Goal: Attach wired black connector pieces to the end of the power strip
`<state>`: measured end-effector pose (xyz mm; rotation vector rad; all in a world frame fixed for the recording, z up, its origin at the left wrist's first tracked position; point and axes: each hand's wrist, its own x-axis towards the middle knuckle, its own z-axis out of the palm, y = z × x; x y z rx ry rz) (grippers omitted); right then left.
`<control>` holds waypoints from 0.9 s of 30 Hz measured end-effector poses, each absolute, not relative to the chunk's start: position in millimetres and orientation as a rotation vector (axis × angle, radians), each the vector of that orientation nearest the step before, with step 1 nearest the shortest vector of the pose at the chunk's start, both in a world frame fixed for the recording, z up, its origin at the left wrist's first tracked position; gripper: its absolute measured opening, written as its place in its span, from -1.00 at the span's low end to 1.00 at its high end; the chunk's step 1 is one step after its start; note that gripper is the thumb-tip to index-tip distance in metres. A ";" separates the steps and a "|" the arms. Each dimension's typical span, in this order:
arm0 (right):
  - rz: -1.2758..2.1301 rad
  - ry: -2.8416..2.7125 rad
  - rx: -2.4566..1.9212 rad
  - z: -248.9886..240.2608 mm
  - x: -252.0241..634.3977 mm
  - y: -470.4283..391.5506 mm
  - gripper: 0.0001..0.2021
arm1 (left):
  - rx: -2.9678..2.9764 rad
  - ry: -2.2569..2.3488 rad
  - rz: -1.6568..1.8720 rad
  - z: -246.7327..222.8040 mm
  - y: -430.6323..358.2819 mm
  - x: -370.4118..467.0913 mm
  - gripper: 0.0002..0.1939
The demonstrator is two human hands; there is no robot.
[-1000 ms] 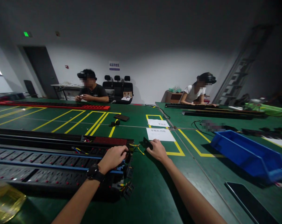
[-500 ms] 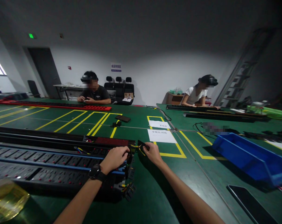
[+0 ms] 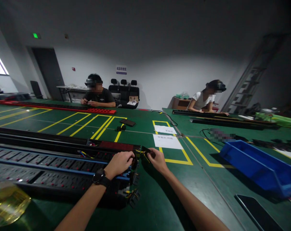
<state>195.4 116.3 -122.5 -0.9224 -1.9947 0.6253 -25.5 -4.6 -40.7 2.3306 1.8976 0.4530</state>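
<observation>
- While the right hand (image 3: 157, 160) pinches a flat black piece (image 3: 145, 149) between thumb and fingers, narrowly closed, its lower part is hidden behind them.
- The left hand (image 3: 119, 164) has its fingers curled at the end of the black socket strips (image 3: 63, 163); whether they grip anything cannot be told, as the knuckles cover that spot.
- Yellow wires (image 3: 138, 151) cross the small gap between both hands' fingertips; where they end against the black piece is too dark to make out.
- The strips run leftward from the left fingers and are cut off by the picture's edge.
- Nearer the wearer than the left fingers, and well to their left, a container of yellow liquid (image 3: 9, 205) is cut off too.
- Beyond the right fingers lie two paper sheets (image 3: 168, 141), their print blurred.
- Well right of those fingers sit a blue bin (image 3: 258, 166) and, nearer the wearer, a dark phone (image 3: 257, 211), partly out of view.
</observation>
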 end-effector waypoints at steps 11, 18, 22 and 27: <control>0.527 -2.148 -0.983 -122.4 178.2 108.1 -0.79 | 2.329 1.906 0.455 -40.4 -4.8 -24.7 -0.76; 0.349 -2.166 -0.999 -124.8 173.4 107.2 -0.84 | 2.312 1.911 0.457 -41.9 -3.9 -25.3 -0.75; 0.369 -2.199 -1.074 -120.8 172.9 104.5 -0.87 | 2.303 1.901 0.460 -39.8 -3.6 -24.6 -0.74; 0.304 -2.274 -1.169 -115.0 171.9 99.5 -0.85 | 2.266 1.911 0.470 -39.9 -2.7 -25.6 -0.75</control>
